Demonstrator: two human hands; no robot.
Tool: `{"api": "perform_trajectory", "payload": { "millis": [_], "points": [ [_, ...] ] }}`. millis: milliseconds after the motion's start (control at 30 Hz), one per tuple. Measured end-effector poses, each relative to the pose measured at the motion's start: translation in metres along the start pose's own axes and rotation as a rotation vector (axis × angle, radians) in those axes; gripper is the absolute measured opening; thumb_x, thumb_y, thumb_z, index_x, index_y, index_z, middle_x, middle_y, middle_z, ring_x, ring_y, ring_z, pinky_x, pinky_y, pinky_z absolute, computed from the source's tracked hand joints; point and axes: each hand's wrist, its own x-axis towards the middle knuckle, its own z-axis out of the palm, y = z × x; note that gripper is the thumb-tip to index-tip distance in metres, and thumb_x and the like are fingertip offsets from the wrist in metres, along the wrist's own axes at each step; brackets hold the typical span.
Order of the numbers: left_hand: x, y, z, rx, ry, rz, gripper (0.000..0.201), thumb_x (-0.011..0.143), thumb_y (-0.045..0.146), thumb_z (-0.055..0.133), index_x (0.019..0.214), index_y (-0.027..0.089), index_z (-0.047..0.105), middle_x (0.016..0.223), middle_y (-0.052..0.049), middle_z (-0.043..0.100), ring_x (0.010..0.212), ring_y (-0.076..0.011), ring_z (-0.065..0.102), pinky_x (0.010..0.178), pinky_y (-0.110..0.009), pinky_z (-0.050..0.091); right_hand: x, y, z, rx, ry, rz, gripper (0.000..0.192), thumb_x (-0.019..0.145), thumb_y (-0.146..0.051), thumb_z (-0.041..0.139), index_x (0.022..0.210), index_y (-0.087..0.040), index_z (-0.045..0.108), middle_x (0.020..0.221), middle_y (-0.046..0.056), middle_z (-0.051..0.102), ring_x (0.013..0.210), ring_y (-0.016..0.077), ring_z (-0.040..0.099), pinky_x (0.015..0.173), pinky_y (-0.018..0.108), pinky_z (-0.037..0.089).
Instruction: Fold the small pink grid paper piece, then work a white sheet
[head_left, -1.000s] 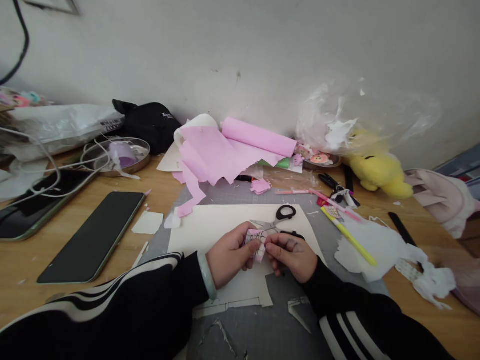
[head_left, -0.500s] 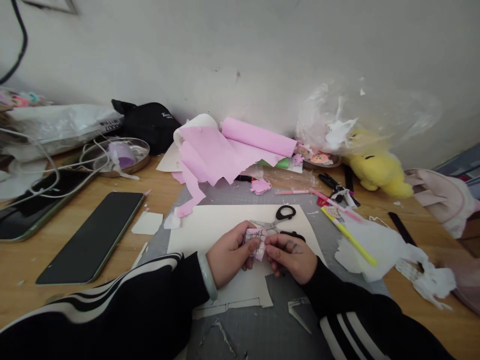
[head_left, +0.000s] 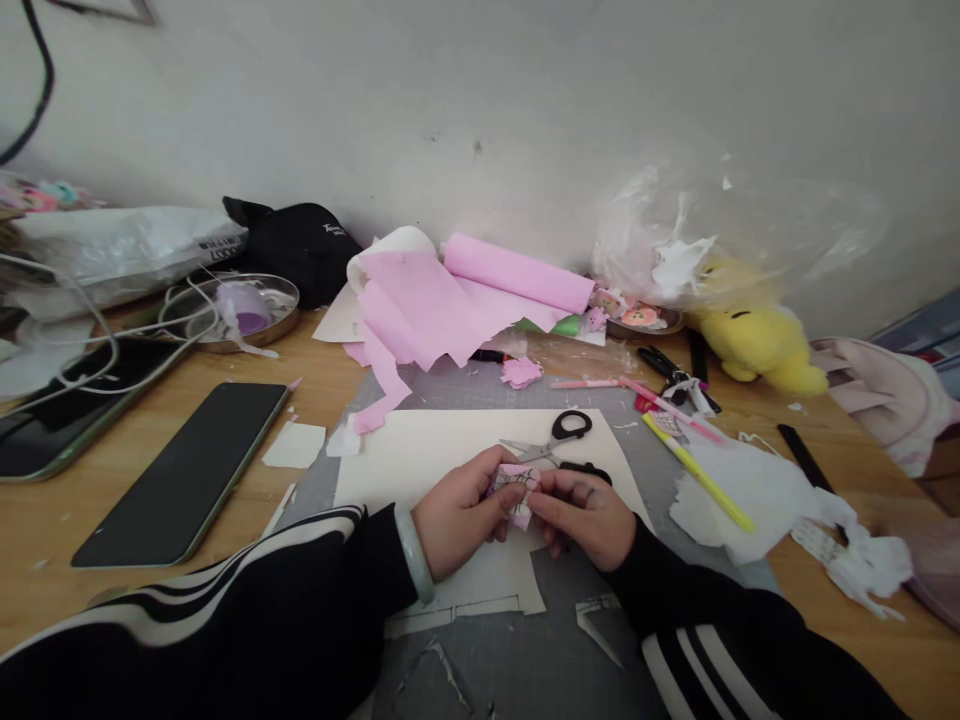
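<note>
Nearest the camera, two black sleeves with white stripes are reaching in over the grey cutting mat (head_left: 525, 660), the left wrist wearing a pale bangle (head_left: 415, 551). The left hand (head_left: 457, 515) and the right hand (head_left: 589, 520) are meeting in the middle, both curled nearly closed and pinching a small pink paper piece (head_left: 516, 488) with dark lines on it between thumbs and fingertips. They are holding it just above the cream sheet (head_left: 427, 450), seemingly so both sets of fingers can work its edges at once.

Just beyond the hands, black-handled scissors (head_left: 559, 440) are lying on the sheet, within easy reach. To the right, a yellow pen (head_left: 697, 475) is resting across torn white paper (head_left: 757, 500). To the left, a dark phone (head_left: 187, 475) is lying face up on the wooden table (head_left: 45, 520), clear of the scraps.

Farther back, a pink paper roll (head_left: 517, 275) is leaning near the wall, with a yellow plush toy (head_left: 750, 335) under clear plastic at the right.
</note>
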Motion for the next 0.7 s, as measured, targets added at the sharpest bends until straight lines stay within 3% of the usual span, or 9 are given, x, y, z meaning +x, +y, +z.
{"api": "perform_trajectory", "payload": {
  "millis": [233,700],
  "points": [
    [-0.0019,0.0007,-0.0002,0.067,-0.023,0.000,0.013,0.076,0.028,0.043,0.082,0.016,0.044,0.060,0.003,0.046,0.049,-0.0073,0.042,0.045,-0.019,0.034,-0.0001,-0.0026,0.0018,-0.007,0.030,-0.002,0.027,0.058,-0.037,0.057,0.062,-0.013,0.046,0.043,-0.007,0.044,0.034,0.0025,0.041,0.033,0.015,0.035],
    [0.0018,0.0039,0.0012,-0.128,0.030,0.017,0.013,0.073,0.028,0.045,0.076,0.016,0.040,0.056,0.005,0.047,0.041,-0.0057,0.040,0.039,-0.017,0.031,0.0011,-0.0031,0.0012,0.030,0.004,0.008,0.034,0.054,-0.042,0.059,0.064,-0.013,0.045,0.045,-0.007,0.044,0.035,0.0026,0.040,0.034,0.016,0.036]
  ]
}}
